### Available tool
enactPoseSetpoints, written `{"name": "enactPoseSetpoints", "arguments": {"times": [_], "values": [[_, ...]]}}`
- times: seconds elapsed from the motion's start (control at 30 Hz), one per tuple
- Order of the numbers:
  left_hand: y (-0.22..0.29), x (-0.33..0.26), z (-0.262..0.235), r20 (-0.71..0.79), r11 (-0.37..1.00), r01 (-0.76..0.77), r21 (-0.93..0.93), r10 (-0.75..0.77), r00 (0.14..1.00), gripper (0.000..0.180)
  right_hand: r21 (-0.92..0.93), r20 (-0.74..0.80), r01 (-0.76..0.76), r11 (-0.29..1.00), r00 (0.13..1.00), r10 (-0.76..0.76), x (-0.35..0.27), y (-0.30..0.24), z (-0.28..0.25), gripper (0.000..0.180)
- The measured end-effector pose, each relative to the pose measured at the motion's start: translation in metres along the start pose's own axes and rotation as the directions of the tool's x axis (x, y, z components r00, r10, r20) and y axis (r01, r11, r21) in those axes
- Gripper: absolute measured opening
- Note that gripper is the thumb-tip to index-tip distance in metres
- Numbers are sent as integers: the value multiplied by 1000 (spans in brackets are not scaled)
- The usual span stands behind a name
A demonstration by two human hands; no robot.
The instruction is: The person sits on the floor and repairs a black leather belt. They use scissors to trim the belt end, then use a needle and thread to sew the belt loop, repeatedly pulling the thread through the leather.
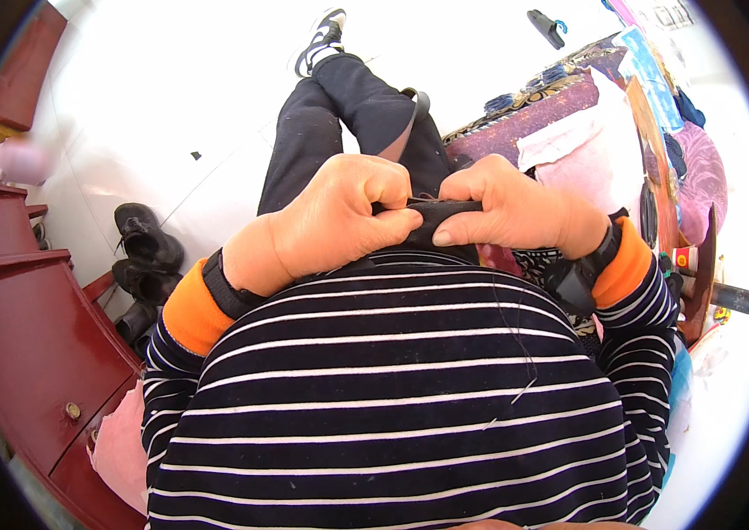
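Note:
In front of my belly, both hands pinch a black piece of fabric (450, 209) by its edge, which is pulled fairly straight between them. My left hand (330, 216) is closed on its left part, thumb pointing inward. My right hand (516, 208) grips the right end between thumb and bent fingers. A fine dark thread (529, 358) trails over my striped top, with a thin pale piece at its lower end that may be a needle. Beyond the hands, a grey-brown strap (412, 124) loops over my thigh. The fabric's lower part merges with my dark clothes.
A dark red cabinet (17, 327) stands at the left, with black shoes (147, 238) on the white floor beside it. To the right, patterned purple cloth (516, 119) and a pale pink cloth (586, 146) lie near a wooden board (648, 141). A dark slipper (547, 28) lies farther off.

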State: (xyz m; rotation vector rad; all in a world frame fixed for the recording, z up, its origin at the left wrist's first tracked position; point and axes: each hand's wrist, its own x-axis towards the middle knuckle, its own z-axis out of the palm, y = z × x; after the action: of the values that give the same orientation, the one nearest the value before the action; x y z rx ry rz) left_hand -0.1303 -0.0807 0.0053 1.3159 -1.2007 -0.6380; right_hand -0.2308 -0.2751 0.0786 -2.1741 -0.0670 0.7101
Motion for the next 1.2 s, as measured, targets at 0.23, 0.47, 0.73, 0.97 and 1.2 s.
{"name": "enactPoseSetpoints", "arguments": {"times": [0.23,0.47,0.73,0.97,1.2], "values": [[6,2,7,-27,931,-312,189,323,946,32,-186,-112,254,949,954,-278,-23,0,2,28],[17,1,7,9,857,-413,308,431,902,29,-282,-112,421,862,878,-466,-31,0,4,26],[25,-2,9,-76,955,-222,198,241,968,22,-516,-99,394,761,854,-510,-31,-8,5,26],[26,-2,9,97,877,-268,400,250,963,23,-802,-47,306,513,824,-564,-38,-22,6,18],[25,-4,10,147,533,-564,632,631,762,20,-913,-79,280,296,591,-803,-47,-28,8,21]]}}
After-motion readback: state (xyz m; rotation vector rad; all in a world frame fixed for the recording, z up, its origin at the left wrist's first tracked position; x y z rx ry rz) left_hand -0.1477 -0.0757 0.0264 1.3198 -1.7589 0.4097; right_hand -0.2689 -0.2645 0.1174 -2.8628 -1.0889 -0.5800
